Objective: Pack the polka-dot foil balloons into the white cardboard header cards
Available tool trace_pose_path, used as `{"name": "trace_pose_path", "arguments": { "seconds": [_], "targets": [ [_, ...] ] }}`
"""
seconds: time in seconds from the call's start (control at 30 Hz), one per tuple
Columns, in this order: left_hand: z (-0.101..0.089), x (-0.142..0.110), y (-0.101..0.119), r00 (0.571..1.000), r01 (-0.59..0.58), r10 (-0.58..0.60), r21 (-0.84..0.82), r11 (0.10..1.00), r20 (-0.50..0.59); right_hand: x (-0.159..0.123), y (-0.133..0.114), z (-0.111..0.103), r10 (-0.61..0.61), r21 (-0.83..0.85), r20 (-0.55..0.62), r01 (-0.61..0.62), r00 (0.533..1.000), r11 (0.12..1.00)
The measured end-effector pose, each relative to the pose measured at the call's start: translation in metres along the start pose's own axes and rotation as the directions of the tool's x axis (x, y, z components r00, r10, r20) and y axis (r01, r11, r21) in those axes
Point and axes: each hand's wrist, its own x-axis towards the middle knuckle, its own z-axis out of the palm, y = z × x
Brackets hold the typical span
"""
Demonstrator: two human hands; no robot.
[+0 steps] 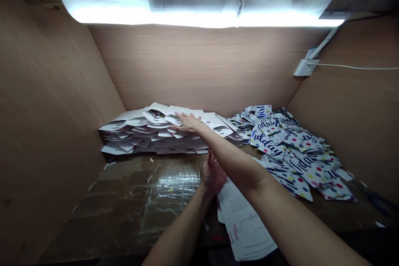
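Overall, movement is bounded by a wooden back panel (pixel 193 66) and two wooden side panels (pixel 46 112), with a lit strip lamp (pixel 199 8) fixed along the top. The desk (pixel 124 199), topped with brown cardboard patched by clear tape, stretches forward from the back panel between the side panels. On the right, a white cable (pixel 352 67) is run along the wall to a wall socket (pixel 306 67). Polka-dot printed pieces (pixel 293 153), lettered in dark blue script, are heaped just beside the stack of white cards (pixel 146 131). The right hand (pixel 188 124) is laid open on top of that stack, fingers spread, with nothing gripped. The left hand (pixel 213 174) is held lower, partly hidden by the right forearm, right beside loose white sheets (pixel 246 224); whether anything is held by it cannot be told.
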Motion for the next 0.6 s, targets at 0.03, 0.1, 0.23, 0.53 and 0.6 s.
{"name": "trace_pose_path", "arguments": {
  "seconds": [0.03, 0.1, 0.23, 0.53, 0.6],
  "targets": [
    [0.001, 0.000, 0.000, 1.000, -0.008, 0.007, -0.034, 0.999, -0.023, 0.004, 0.003, 0.010, -0.014, 0.010, 0.077, 0.013, 0.997, 1.000],
    [0.002, 0.000, -0.001, 0.996, -0.021, 0.011, -0.107, 0.994, -0.093, 0.012, 0.008, 0.027, -0.030, 0.005, 0.164, 0.029, 0.986, 1.000],
    [-0.001, 0.003, -0.002, 0.974, -0.003, -0.038, -0.179, 0.984, -0.224, 0.025, 0.017, 0.055, -0.027, 0.006, 0.219, 0.026, 0.975, 1.000],
    [-0.005, 0.009, 0.002, 0.978, -0.006, -0.029, -0.166, 0.986, -0.208, 0.034, 0.023, 0.049, -0.056, 0.029, 0.303, 0.049, 0.951, 0.998],
    [-0.004, 0.010, 0.004, 0.985, 0.016, -0.035, -0.109, 0.994, -0.171, 0.026, 0.026, 0.026, -0.105, 0.036, 0.270, 0.099, 0.957, 0.994]
  ]
}}
